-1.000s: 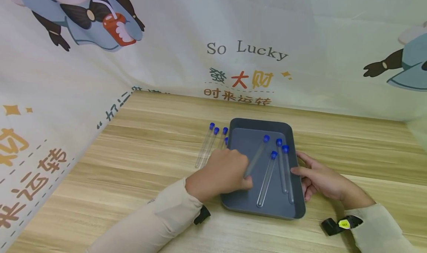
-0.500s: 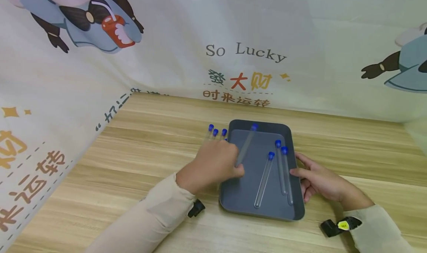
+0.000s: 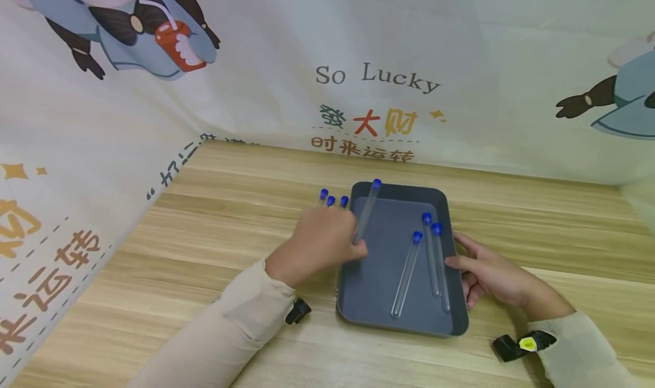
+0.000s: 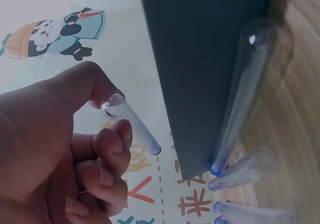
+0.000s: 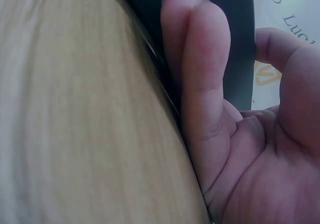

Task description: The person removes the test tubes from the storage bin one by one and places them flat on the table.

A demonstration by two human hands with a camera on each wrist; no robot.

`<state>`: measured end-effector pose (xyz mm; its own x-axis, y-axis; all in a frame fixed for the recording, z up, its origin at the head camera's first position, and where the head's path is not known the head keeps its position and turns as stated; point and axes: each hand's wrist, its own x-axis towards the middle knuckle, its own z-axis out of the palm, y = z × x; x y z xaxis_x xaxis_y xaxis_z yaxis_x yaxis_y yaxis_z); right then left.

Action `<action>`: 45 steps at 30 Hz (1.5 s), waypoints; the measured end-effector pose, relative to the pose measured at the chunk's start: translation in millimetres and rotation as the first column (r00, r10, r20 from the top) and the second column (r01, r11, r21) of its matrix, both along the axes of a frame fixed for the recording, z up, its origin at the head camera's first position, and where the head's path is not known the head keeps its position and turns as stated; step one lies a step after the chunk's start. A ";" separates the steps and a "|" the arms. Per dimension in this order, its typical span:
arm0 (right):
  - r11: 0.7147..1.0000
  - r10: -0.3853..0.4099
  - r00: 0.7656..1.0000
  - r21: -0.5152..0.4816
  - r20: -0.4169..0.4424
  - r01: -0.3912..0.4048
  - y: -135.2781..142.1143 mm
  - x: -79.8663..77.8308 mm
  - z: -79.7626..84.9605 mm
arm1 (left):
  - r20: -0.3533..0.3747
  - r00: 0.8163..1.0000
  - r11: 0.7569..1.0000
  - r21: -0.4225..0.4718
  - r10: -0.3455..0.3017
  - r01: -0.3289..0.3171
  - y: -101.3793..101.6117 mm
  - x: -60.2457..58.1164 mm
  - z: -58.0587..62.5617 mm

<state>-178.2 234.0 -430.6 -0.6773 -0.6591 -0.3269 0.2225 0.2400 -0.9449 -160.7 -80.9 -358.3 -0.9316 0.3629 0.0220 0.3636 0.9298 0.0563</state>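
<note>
My left hand (image 3: 317,240) pinches a clear test tube (image 3: 367,211) with a blue cap, thumb and forefinger near its rounded end. It is at the left wall of the dark grey tray (image 3: 373,302), the capped end pointing away over the tray's far left corner. In the left wrist view, this held tube (image 4: 140,129) is raised beside the tray's outer wall. On the right side, my right hand (image 3: 493,274) grips the tray wall, thumb at the rim and fingers (image 5: 205,79) against the outside. Three capped test tubes (image 3: 407,274) lie inside the tray.
Several more blue-capped test tubes (image 4: 245,94) lie on the wooden table (image 3: 230,206) left of the tray, partly hidden by the left hand in the head view. A printed cloth (image 3: 266,52) hangs behind the table and along its left side.
My left hand has moved left with the test tube, from over the tray's middle to its left wall, covering more of the tubes on the table. The right hand stays on the tray.
</note>
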 end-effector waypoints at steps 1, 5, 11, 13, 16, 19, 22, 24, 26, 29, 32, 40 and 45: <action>1.000 -0.001 1.000 0.000 0.001 0.001 0.4 0.1 -0.2 | 0.004 1.000 1.000 -0.002 0.005 -0.005 -0.3 -0.6 0.1; 1.000 -0.010 1.000 0.005 0.006 0.010 1.5 0.5 -0.9 | 0.012 1.000 1.000 0.005 0.014 -0.014 -1.2 -1.5 0.6; 1.000 -0.011 1.000 0.002 0.007 0.011 2.8 0.7 -1.3 | -0.005 1.000 0.999 0.024 0.022 -0.022 -3.2 -1.4 1.9; 1.000 -0.011 1.000 0.003 0.008 0.011 3.0 0.7 -1.7 | -0.004 1.000 0.999 0.030 0.026 -0.026 -3.4 -1.2 2.3; 1.000 -0.010 1.000 0.005 0.004 0.010 2.5 0.8 -1.4 | -0.005 0.999 0.999 0.035 0.034 -0.034 -3.3 -1.1 2.9; 1.000 -0.009 1.000 0.004 0.002 0.009 2.3 0.6 -1.3 | -0.006 0.999 0.999 0.029 0.046 -0.046 -3.7 -1.8 2.9; 1.000 -0.012 1.000 0.008 0.003 0.012 2.8 0.6 -1.2 | 0.001 0.999 0.998 0.030 0.052 -0.052 -4.8 -2.7 2.0; 1.000 -0.014 1.000 0.011 0.005 0.014 2.3 0.3 -1.4 | 0.009 0.998 0.998 0.034 0.056 -0.057 -6.0 -3.2 1.4; 1.000 -0.013 1.000 0.011 -0.001 0.013 0.9 -0.4 -1.5 | 0.015 0.998 0.997 0.037 0.064 -0.064 -7.6 -3.8 0.4; 1.000 -0.005 1.000 0.010 -0.012 0.005 -1.4 -1.2 -1.4 | 0.021 0.997 0.997 0.039 0.071 -0.072 -9.9 -4.4 -0.7; 1.000 -0.003 1.000 0.012 -0.016 0.004 -2.1 -1.1 -0.5 | 0.026 0.997 0.997 0.046 0.067 -0.068 -11.2 -4.9 -1.1; 1.000 -0.016 1.000 0.021 -0.013 0.016 -0.6 0.3 1.0 | 0.017 0.998 0.996 0.059 0.068 -0.069 -12.1 -6.9 -1.8; 1.000 -0.018 1.000 0.023 -0.012 0.018 -0.5 0.5 1.1 | 0.027 0.996 0.996 0.040 0.081 -0.082 -13.8 -9.1 -2.7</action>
<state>-177.7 233.5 -429.5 -0.6928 -0.6392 -0.3338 0.2154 0.2583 -0.9417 -169.8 -94.7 -361.0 -0.9585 0.2850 0.0109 0.2846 0.9531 0.1033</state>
